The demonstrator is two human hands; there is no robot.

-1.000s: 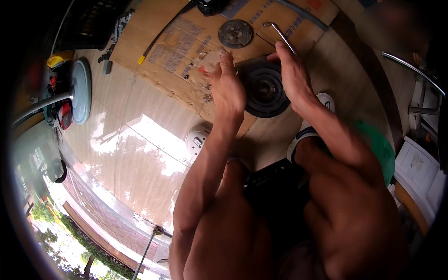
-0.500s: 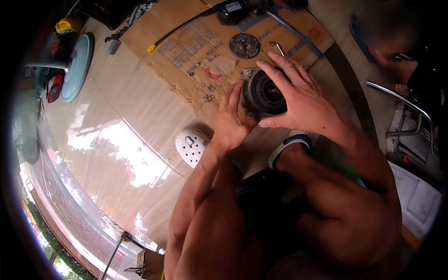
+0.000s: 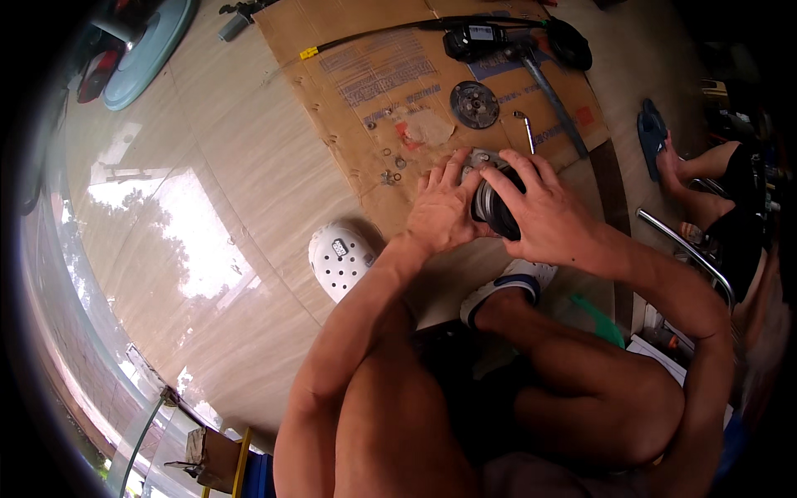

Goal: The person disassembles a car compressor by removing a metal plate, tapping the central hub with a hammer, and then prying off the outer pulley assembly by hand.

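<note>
Between my two hands is a heavy round metal part with a black pulley [image 3: 496,209], tilted so that its black face turns toward my right palm. My left hand [image 3: 447,209] is closed around its left side, fingers over the far edge. My right hand [image 3: 548,212] grips the other side, fingers bent across the top and thumb below. Grey metal of the part's body [image 3: 479,159] shows beyond the fingertips. A dark round plate [image 3: 475,104] with holes lies just beyond on the cardboard [image 3: 365,116]. Beside it rests a small shiny wrench [image 3: 529,133].
Small rings and washers [image 3: 390,176] lie left of my hands. Farther off are a hammer [image 3: 548,95], a black device with a screen [image 3: 477,40] and a yellow-tipped cable [image 3: 374,37]. My white clogs [image 3: 339,259] flank the work. Another person's leg [image 3: 693,170] is at the right.
The pulley part has been tipped from face-up toward its side. My left hand has wrapped farther over it, and my right fingers have closed in. The whole view has shifted.
</note>
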